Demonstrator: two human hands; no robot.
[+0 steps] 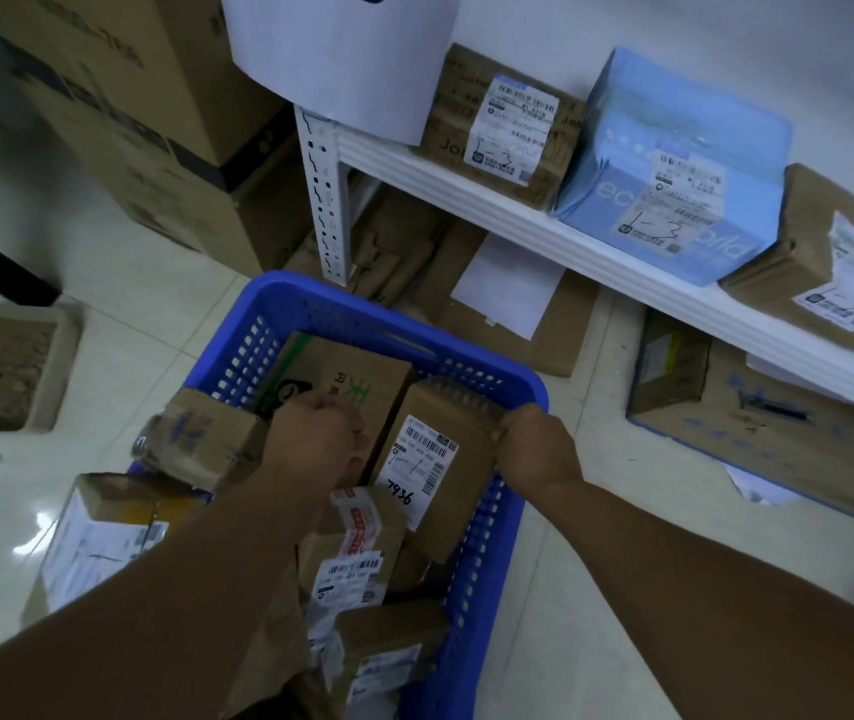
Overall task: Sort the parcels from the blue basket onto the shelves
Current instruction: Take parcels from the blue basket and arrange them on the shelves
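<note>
Behind blue basket — shelf, flattened cartons; right hand grips parcel.

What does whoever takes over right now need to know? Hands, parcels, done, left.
Right hand grips the top edge of the parcel marked 7836, in the blue basket.
Left hand: curled beside it, grip unclear.
Done: labelled cardboard box, blue parcel and brown box lie on the white shelf.
Left: the 7836 parcel and several more in the basket.
</note>
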